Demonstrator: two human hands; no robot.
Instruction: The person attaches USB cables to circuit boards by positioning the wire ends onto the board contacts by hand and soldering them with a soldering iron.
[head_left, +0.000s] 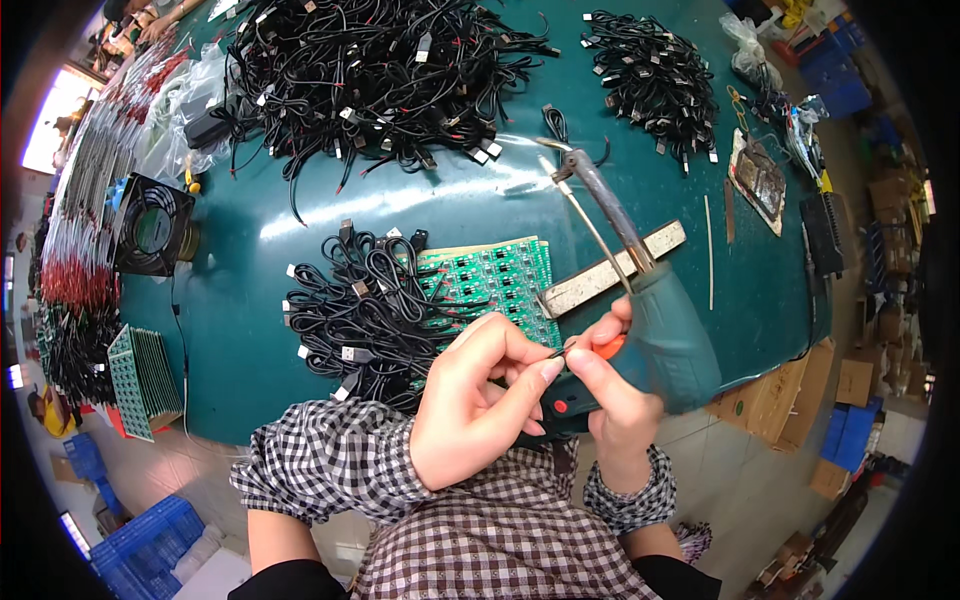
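A thin black cable end (560, 352) is pinched between thumb and forefinger of my left hand (485, 400). My right hand (615, 390) meets it there, its thumb and fingertip at the same cable end. This hand also closes around a teal soldering gun (675, 345) with an orange trigger, though its grip is partly hidden. The gun's metal tube and thin solder guide point up and away. Just beyond my left hand lie green circuit boards (495, 285), with a bundle of black USB cables (365, 300) along their left side.
A large heap of black cables (370, 75) covers the far left, and a smaller pile (655, 85) lies far right. A pale bar (610, 270) sits beside the boards. At left stand a black fan (155, 225) and stacked boards (142, 380); a dirty pad (757, 180) lies right.
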